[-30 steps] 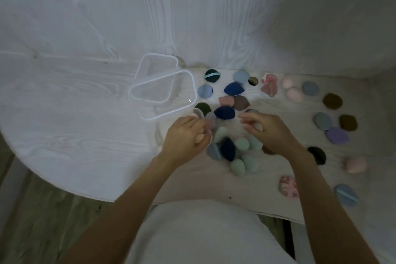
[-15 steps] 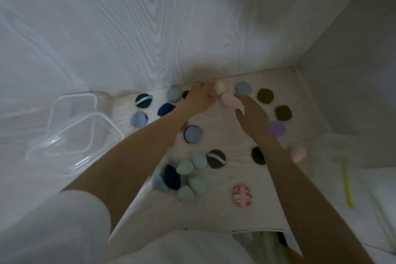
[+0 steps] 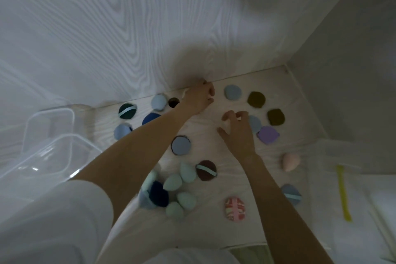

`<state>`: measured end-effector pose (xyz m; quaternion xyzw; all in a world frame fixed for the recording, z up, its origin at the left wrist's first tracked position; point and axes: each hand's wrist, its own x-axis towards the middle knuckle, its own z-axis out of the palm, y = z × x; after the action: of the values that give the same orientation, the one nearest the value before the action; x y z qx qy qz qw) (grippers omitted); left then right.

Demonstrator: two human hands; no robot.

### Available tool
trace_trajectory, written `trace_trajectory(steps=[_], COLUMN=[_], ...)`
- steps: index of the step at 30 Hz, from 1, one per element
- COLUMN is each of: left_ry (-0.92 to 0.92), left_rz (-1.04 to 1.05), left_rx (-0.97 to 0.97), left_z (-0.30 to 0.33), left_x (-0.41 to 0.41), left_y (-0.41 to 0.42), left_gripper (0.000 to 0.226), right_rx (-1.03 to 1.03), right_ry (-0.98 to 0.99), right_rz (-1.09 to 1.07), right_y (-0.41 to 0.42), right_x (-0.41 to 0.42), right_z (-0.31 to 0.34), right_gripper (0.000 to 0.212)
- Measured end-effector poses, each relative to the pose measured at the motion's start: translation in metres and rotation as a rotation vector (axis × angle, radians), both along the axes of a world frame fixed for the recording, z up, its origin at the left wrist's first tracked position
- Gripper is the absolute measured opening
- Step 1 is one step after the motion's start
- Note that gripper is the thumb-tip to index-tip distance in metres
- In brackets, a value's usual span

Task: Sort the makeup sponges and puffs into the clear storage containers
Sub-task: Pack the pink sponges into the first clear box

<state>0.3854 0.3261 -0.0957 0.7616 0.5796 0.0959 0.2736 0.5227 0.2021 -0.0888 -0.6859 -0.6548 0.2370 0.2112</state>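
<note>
At the far edge of the table, the left hand curls over something, perhaps a sponge; I cannot tell. The right hand hovers with relaxed, loosely bent fingers, holding nothing. Gathering is in hand; next, carry pieces to the clear containers at left.

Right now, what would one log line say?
left hand: curled, contents hidden | right hand: reaching, empty | containers: empty

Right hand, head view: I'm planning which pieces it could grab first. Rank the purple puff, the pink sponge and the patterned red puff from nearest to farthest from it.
1. Purple puff: just right of the right hand, nearly beside it.
2. Pink sponge: farther right, toward the person.
3. Patterned red puff: farthest, near the front edge, beside the forearm.
</note>
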Motion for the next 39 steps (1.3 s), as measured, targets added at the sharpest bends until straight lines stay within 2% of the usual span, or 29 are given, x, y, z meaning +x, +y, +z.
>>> trace_trajectory(steps=[3, 7, 11, 13, 17, 22, 29, 32, 35, 39], left_ry=[-0.146, -0.559, -0.576, -0.574, -0.414, -0.159, 0.206, 0.358, 0.434, 0.45], left_rz=[0.039, 0.217, 0.356, 0.509, 0.761, 0.847, 0.613, 0.576, 0.545, 0.437], left_rx=[0.062, 0.051, 0.051, 0.078, 0.211, 0.291, 0.371, 0.31, 0.185, 0.148], left_z=[0.017, 0.059, 0.082, 0.089, 0.084, 0.054, 0.039, 0.035, 0.03, 0.022], left_x=[-0.006, -0.036, -0.101, -0.138, -0.202, -0.247, -0.26, -0.263, -0.265, -0.263], left_y=[-0.024, -0.104, -0.197, -0.241, -0.309, -0.348, -0.332, -0.327, -0.329, -0.338], left_gripper=[0.028, 0.045, 0.032, 0.03, 0.032, 0.031, 0.027, 0.028, 0.026, 0.012], right_rx=[-0.036, 0.021, -0.01, -0.038, -0.079, -0.102, -0.111, -0.118, -0.135, -0.136], right_ry=[-0.013, 0.065, 0.193, 0.229, 0.329, 0.394, 0.435, 0.464, 0.467, 0.463], right_rz=[-0.004, -0.007, 0.114, 0.189, 0.281, 0.385, 0.407, 0.395, 0.393, 0.405], right_y=[-0.022, -0.053, -0.078, -0.086, -0.098, -0.112, -0.128, -0.133, -0.137, -0.136], right_x=[-0.001, -0.015, -0.046, -0.066, -0.103, -0.145, -0.169, -0.172, -0.174, -0.177], right_z=[-0.002, 0.003, 0.02, 0.029, 0.044, 0.049, 0.05, 0.049, 0.046, 0.044], right_gripper=[0.018, 0.015, 0.018, 0.017, 0.017, 0.017, 0.017, 0.018, 0.018, 0.018])
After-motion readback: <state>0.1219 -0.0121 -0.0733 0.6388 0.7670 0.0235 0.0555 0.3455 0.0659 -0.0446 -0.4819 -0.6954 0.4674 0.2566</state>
